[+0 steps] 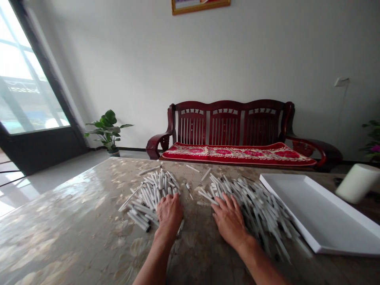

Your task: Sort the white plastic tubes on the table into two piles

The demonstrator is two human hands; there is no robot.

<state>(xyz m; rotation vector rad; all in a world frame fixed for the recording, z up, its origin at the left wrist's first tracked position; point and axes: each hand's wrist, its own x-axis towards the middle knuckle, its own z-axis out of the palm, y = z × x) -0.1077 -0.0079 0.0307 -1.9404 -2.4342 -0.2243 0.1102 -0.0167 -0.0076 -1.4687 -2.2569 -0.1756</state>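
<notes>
Two heaps of slim white sticks that look like pen parts lie on the patterned table. My left hand (170, 211) rests at the near right edge of the left heap (152, 186), its fingers bent down against the pieces. What its fingertips hold, if anything, is hidden. Spread over the near left side of the right heap (258, 198) is my right hand (228, 215), fingers apart and touching the sticks. A few loose sticks (192, 168) lie between and behind the heaps.
To the right is a shallow white tray (311, 248), with a white roll (358, 183) beyond it. The table (74, 237) has a patterned cover. Behind it stand a dark red wooden bench (225, 124) and a potted plant (108, 128).
</notes>
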